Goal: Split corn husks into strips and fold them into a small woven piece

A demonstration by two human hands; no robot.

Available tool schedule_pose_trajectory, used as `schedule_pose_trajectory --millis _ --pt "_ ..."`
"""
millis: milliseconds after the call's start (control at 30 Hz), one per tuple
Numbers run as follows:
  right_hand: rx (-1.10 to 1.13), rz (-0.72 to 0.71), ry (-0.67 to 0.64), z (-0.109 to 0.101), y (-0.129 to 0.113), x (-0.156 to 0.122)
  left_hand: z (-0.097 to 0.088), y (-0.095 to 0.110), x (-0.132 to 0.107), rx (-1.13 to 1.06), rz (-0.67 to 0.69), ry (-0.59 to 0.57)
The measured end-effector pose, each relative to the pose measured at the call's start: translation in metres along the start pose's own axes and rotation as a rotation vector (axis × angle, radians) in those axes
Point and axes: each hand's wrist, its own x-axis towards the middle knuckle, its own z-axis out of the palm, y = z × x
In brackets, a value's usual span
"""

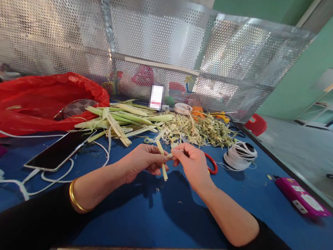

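Note:
Both hands meet above the middle of the blue table [150, 215]. My left hand [142, 162] is closed, pinching a pale yellow leaf strip [164, 172] that hangs down between the hands. My right hand [190, 162] is closed too, its fingertips gripping the same strip near its top. A gold bangle [75, 199] sits on my left wrist. Behind the hands lies a bundle of green and pale stalks [125, 120], and to its right a heap of shredded trimmings [204, 131].
A red plastic bag [24, 103] fills the left. A phone [58, 150] with white cables lies left of my hands. Red-handled scissors [213, 164], a spool of white string [241, 153] and a magenta case [301, 196] sit right. A perforated metal screen [164, 40] stands behind.

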Motion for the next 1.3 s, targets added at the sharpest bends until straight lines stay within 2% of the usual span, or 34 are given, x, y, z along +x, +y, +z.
schedule_pose_trajectory --millis 300,367,500,633,767,967,1067,1167,1300 --pt "0.043 0.041 -0.021 -0.003 0.005 0.005 -0.003 0.007 -0.003 0.064 -0.057 -0.069" --pt "-0.030 0.011 -0.069 -0.006 0.005 0.008 -0.004 0.005 -0.002 0.079 -0.058 -0.069" --pt "-0.296 -0.155 -0.157 -0.010 0.000 0.010 -0.002 0.000 -0.003 0.128 -0.057 -0.104" --pt "-0.295 -0.149 -0.208 -0.008 -0.007 0.007 0.006 -0.002 -0.006 0.189 -0.058 -0.156" --pt "-0.226 -0.086 -0.179 -0.004 -0.011 0.002 0.012 -0.003 -0.008 0.205 -0.063 -0.167" --pt "-0.217 -0.139 -0.036 0.002 -0.008 -0.001 0.011 -0.001 -0.009 0.228 -0.053 -0.243" --pt "-0.139 -0.097 -0.020 -0.001 -0.007 0.002 0.009 0.005 -0.011 0.189 -0.047 -0.221" --pt "0.045 0.027 -0.013 -0.007 -0.009 0.006 0.002 0.015 -0.015 0.044 -0.056 -0.141" --pt "0.203 0.201 -0.130 -0.010 -0.012 0.005 -0.009 0.022 -0.023 -0.098 -0.079 -0.096"
